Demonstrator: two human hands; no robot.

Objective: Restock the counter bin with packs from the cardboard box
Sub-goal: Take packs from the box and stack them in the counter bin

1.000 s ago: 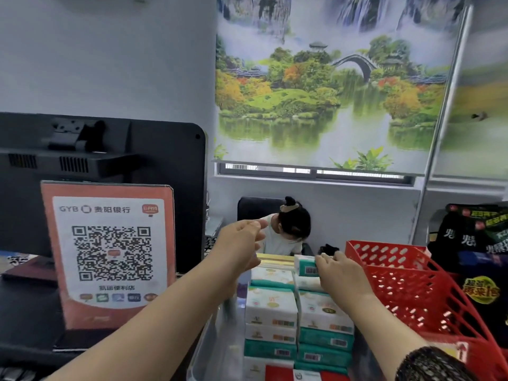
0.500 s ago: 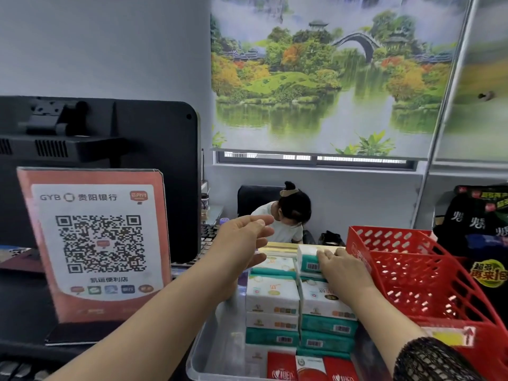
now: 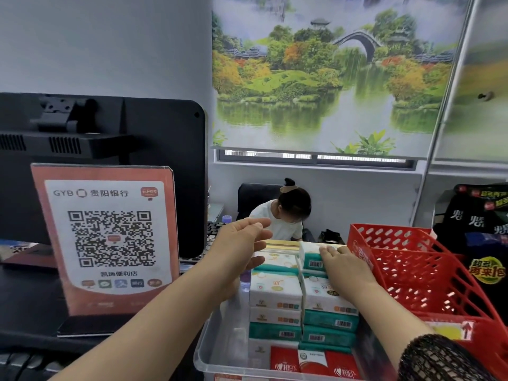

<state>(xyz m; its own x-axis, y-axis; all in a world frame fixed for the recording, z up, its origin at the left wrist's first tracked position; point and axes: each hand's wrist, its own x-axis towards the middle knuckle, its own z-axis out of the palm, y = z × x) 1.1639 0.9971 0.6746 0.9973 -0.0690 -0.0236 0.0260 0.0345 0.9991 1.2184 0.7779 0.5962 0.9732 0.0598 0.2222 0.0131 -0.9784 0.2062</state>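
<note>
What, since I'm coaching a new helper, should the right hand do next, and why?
Probably press the top pack down flush: the right hand lies flat on it, it stands above neighbouring packs in the clear bin, and the left hand hovers empty.

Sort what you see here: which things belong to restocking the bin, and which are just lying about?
Job: clear bin, stacked packs, top pack, right hand resting on it, left hand hovering open.
Lying about: QR sign, monitor, red basket, snack bags, window blind.
</note>
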